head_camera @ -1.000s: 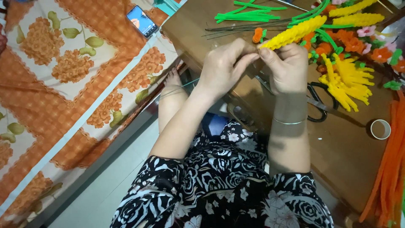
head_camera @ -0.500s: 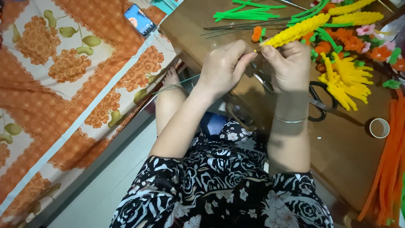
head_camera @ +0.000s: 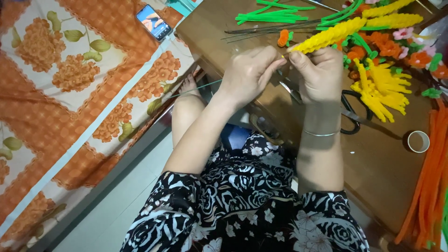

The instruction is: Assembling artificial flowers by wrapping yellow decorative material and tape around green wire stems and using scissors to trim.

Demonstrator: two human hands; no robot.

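I see my left hand (head_camera: 249, 72) and right hand (head_camera: 319, 72) both pinching the yellow twisted stem (head_camera: 326, 35), probably steadying its end above the bench (head_camera: 373, 177).

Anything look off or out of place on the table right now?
Nothing damaged or spilled. Both hands, left hand and right hand, pinch the yellow twisted stem. The scissors lie partly under the right wrist, and a phone sits off the table on the orange cloth.
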